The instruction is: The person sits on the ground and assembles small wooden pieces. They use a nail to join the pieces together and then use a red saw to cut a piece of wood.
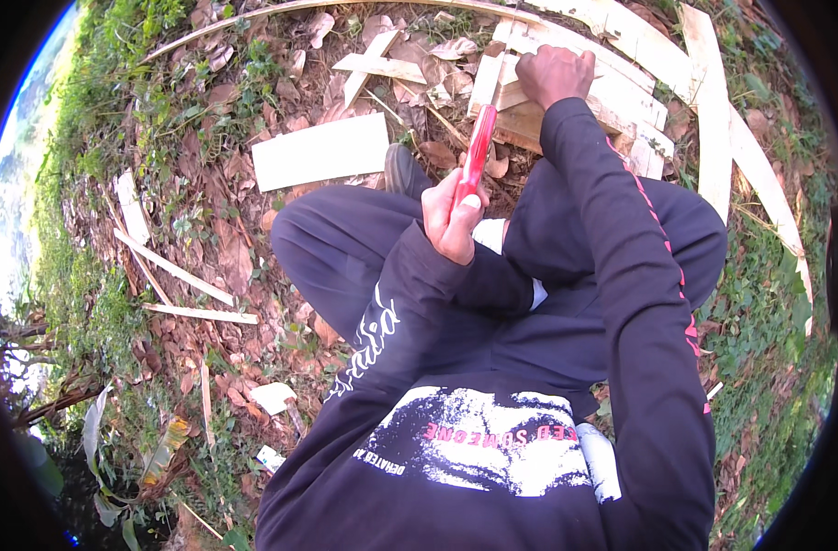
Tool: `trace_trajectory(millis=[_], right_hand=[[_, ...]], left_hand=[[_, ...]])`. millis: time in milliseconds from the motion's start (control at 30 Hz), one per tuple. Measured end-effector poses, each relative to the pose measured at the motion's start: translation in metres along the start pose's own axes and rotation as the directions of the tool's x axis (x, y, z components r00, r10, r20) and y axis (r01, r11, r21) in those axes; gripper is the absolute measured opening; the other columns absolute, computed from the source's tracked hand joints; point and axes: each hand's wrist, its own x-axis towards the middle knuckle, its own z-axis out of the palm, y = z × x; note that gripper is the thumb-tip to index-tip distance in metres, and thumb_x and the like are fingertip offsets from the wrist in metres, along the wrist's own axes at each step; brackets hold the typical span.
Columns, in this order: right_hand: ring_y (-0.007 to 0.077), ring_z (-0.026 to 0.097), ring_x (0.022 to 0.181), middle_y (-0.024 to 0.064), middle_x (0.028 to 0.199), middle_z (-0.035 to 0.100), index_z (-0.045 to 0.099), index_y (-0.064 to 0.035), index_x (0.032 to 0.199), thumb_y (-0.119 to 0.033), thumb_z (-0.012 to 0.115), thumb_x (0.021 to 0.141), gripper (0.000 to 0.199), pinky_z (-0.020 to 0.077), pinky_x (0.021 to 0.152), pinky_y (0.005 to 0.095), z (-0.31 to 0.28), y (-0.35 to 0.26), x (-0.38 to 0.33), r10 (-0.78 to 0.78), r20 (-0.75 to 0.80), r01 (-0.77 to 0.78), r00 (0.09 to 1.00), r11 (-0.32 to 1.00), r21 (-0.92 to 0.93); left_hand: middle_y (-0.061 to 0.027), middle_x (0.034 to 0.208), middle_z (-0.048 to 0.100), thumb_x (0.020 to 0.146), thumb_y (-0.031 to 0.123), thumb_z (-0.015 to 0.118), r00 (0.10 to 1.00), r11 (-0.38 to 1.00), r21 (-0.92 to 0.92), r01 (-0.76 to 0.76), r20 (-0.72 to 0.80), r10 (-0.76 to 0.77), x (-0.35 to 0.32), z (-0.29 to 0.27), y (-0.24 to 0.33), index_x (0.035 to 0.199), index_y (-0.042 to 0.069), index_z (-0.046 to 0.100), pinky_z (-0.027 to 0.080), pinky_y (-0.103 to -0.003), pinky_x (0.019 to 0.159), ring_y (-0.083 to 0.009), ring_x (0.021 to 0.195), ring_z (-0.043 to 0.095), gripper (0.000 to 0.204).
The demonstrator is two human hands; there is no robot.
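My left hand (454,216) is closed around the red handle (478,151) of a tool, held upright over my crossed legs. The handle points at the stacked wood; the kind of tool does not show clearly. My right hand (556,75) is curled with its knuckles up on the pile of pale wooden boards (632,99). What its fingers hold, if anything, is hidden. Between the tool and my right hand lies a short narrow wood strip (488,78). A flat, pale rectangular board (320,151) rests on the ground to the left, beside my shoe.
Long wooden slats (711,110) lie at the far right, one curving down that side. Two short crossed sticks (377,67) sit on dry leaves ahead. Thin wood strips (175,266) are scattered at left. Grass and leaf litter cover the ground around my folded legs (345,239).
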Motion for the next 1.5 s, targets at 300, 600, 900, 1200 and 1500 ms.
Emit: trace_trajectory(millis=[300,600,900,1200,1500], right_hand=[[0.0281,0.068,0.074,0.0169,0.081,0.072,0.077,-0.0081,0.083,-0.026,0.046,0.082,0.035,0.0348,0.087,0.0412,0.001,0.000,0.003,0.005,0.004,-0.005,1.000,0.999,-0.037],[0.0281,0.066,0.079,0.0175,0.079,0.071,0.076,-0.0068,0.082,-0.028,0.046,0.082,0.037,0.0349,0.088,0.0398,0.003,0.002,0.004,0.015,-0.020,-0.015,1.000,1.000,-0.008],[0.0278,0.064,0.075,0.0173,0.078,0.070,0.076,-0.0065,0.080,-0.025,0.045,0.080,0.036,0.0333,0.087,0.0410,0.004,0.004,0.006,0.052,0.024,-0.053,0.998,0.998,0.032],[0.0290,0.060,0.104,0.0204,0.113,0.066,0.074,-0.0034,0.099,-0.038,0.048,0.087,0.045,0.0301,0.104,0.0516,0.015,0.023,-0.002,-0.164,-0.167,0.174,0.972,0.984,0.049],[0.0450,0.021,0.144,0.0298,0.150,0.030,0.034,-0.0153,0.151,-0.070,0.062,0.079,0.094,0.0186,0.113,0.0623,0.022,0.058,-0.046,0.243,-0.194,-0.197,0.951,0.953,0.230]], left_hand=[[0.0040,0.057,0.041,0.082,0.022,0.052,0.999,0.997,0.067,-0.026,-0.024,0.028,0.000,0.009,0.005,0.084,-0.003,0.055,0.023,-0.022,0.045,-0.0030,0.047,0.031,0.025],[0.0025,0.058,0.044,0.080,0.018,0.050,0.996,0.995,0.097,-0.016,-0.082,0.024,-0.028,0.013,0.017,0.081,-0.006,0.055,0.024,-0.021,0.045,-0.0024,0.047,0.034,0.025],[0.0028,0.057,0.043,0.079,0.025,0.053,0.995,0.988,0.146,0.042,-0.091,-0.029,-0.035,0.001,0.032,0.080,-0.006,0.056,0.023,-0.022,0.045,-0.0025,0.047,0.033,0.031],[0.0018,0.055,0.044,0.081,0.025,0.055,1.000,0.983,0.185,0.020,0.001,-0.021,-0.042,-0.006,0.022,0.079,-0.005,0.056,0.025,-0.024,0.045,-0.0048,0.045,0.035,0.029],[-0.0066,0.057,0.048,0.079,0.022,0.053,0.994,0.961,0.254,-0.111,0.041,0.104,-0.036,-0.007,0.024,0.079,-0.006,0.056,0.036,-0.030,0.050,-0.0169,0.047,0.046,0.028]])
